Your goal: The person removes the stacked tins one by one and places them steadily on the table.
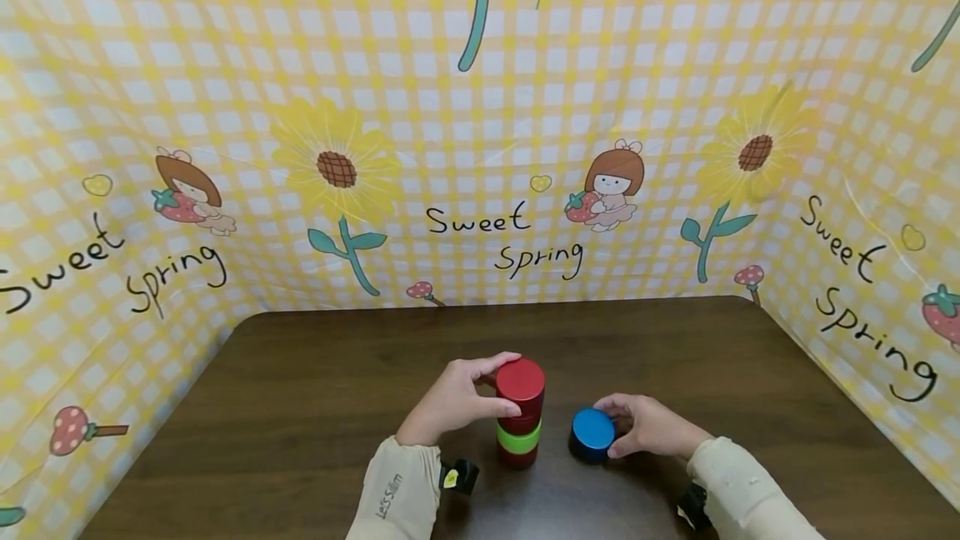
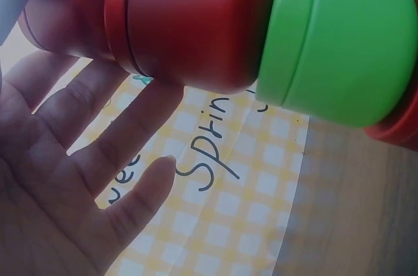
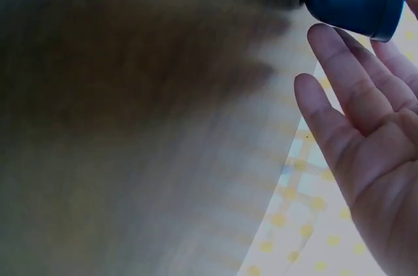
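Head: upright stack of red and green lidded jars [image 1: 528, 418], left hand [image 1: 452, 403] gripping its top; blue lidded jar [image 1: 592, 430], base's three o'clock, pinched by nearer right hand [image 1: 654, 428]. Left wrist: green jar [image 2: 336, 41], red jar's [image 2: 196, 25] three o'clock. Right wrist: blue lidded jar, palm's twelve o'clock.

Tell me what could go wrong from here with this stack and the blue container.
The stack is tall and narrow, so a sideways nudge from the left hand might topple it. That hand grips the red containers near the top, so the green container lower down could shift out of line. The right hand holds the blue container beside the stack; swinging it inward might knock the base.
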`<state>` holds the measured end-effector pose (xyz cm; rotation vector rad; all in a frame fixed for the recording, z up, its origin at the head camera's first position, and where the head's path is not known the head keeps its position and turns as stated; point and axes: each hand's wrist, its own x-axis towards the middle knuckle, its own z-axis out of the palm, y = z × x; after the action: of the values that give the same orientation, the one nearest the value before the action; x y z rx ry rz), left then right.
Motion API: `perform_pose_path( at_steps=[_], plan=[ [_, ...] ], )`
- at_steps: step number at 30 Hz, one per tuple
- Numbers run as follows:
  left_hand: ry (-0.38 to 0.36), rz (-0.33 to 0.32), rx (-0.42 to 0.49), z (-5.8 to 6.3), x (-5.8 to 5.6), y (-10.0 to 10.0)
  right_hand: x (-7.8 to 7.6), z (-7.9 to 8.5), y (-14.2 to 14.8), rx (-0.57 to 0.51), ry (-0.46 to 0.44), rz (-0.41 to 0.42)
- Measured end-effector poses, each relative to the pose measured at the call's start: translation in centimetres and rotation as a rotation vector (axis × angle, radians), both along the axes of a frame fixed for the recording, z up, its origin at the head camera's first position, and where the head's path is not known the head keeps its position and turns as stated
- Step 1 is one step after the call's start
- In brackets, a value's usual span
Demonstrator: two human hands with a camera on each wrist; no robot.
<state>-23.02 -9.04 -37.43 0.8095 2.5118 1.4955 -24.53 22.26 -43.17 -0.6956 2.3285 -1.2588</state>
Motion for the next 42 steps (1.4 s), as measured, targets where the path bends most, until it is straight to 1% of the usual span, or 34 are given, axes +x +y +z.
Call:
perform_pose_path(
  at_steps=[6,10,14,17,20,25,32,36,39,42],
  plan=[
    [-0.009,0.004,-0.002,0.0,0.2,0.0,0.1,0.8,0.3,-0.032,-0.004,0.015],
    [-0.004,0.005,0.001,0.1,0.4,0.0,0.0,1.4,0.6,-0.034,0.052,0.018],
    [0.012,0.004,-0.002,0.2,0.4,0.0,-0.1,2.1,0.6,-0.067,0.103,-0.014],
    [0.011,0.012,-0.008,0.2,0.5,-0.1,0.0,2.6,0.5,-0.111,0.127,-0.041],
    [0.011,0.022,-0.011,0.1,0.5,-0.2,0.0,3.2,0.2,-0.127,0.167,-0.062],
    [0.035,0.027,0.005,-0.5,0.4,-0.5,0.3,3.7,-0.4,-0.137,0.223,-0.104],
    [0.036,0.012,0.067,-1.3,0.1,-1.4,1.2,4.5,-1.7,-0.223,0.301,-0.175],
    [0.041,0.006,0.099,-2.0,0.1,-2.0,1.7,5.0,-2.5,-0.254,0.333,-0.18],
    [0.066,0.005,0.126,-2.6,0.1,-2.5,2.1,5.2,-3.0,-0.266,0.351,-0.173],
    [0.097,0.01,0.149,-2.8,0.1,-2.9,2.4,5.5,-3.4,-0.269,0.373,-0.166]
  ],
)
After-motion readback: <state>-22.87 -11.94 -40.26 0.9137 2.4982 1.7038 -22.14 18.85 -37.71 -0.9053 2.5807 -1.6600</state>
